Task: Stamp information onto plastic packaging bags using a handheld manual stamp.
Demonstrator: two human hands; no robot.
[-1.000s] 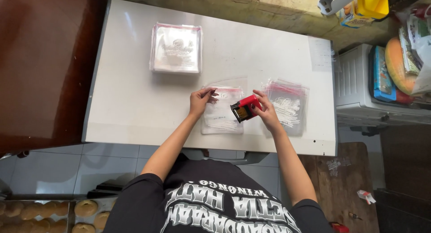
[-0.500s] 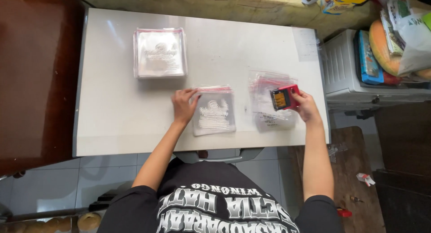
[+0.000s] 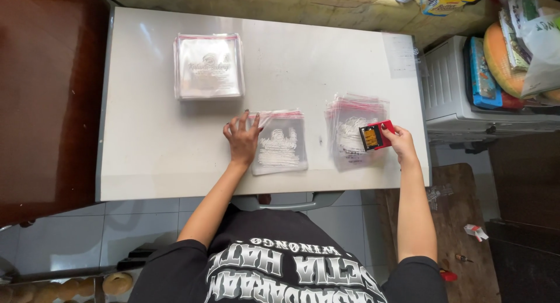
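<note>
Lying flat and smooth, the big white rectangular table [image 3: 146,157] carries three piles of shiny clear square plastic bags. The thick neat pile [image 3: 207,66] sits far back. A messy pile [image 3: 353,128] lies on the right. The thin pile [image 3: 281,142] is in the middle, and the left hand [image 3: 242,139] presses its edge with fingers spread flat. The right hand [image 3: 399,142] pinches a small red plastic block [image 3: 375,135] over the messy pile.

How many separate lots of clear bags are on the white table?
3: a neat stack far left, a small lot under the left hand, a loose pile by the right hand.
</note>
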